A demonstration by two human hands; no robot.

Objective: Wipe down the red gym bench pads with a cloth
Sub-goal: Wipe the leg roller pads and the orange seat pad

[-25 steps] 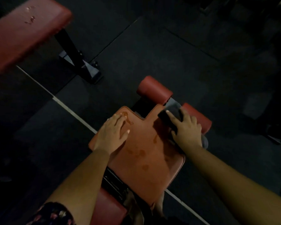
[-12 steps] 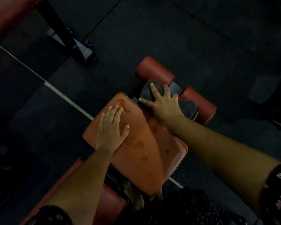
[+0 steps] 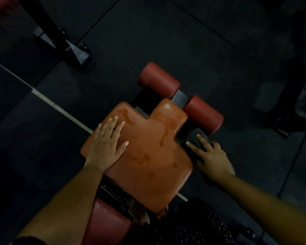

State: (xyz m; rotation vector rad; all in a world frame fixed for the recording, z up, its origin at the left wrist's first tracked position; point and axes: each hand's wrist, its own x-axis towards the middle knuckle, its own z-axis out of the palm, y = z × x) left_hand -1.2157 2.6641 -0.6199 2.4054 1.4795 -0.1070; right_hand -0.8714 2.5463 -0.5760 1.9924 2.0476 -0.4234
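The red seat pad (image 3: 148,156) of the bench fills the middle of the head view, with wet streaks and blotches on it. My left hand (image 3: 107,145) lies flat on its left side, fingers straight. My right hand (image 3: 212,157) presses a dark cloth (image 3: 197,137) against the pad's right edge with spread fingers; most of the cloth is hidden under the hand. Two red roller pads (image 3: 158,80) (image 3: 202,114) sit just beyond the seat's far end. A darker red back pad (image 3: 106,221) shows at the bottom.
A dark rubber floor with a white line (image 3: 48,101) surrounds the bench. The black foot of another bench (image 3: 72,50) stands at the upper left. Dark machine frames (image 3: 290,106) are at the right. My patterned clothing (image 3: 198,225) is at the bottom.
My right hand slid the cloth from the seat's far end, near the rollers, back and down along the pad's right edge. My left hand stayed flat on the pad.
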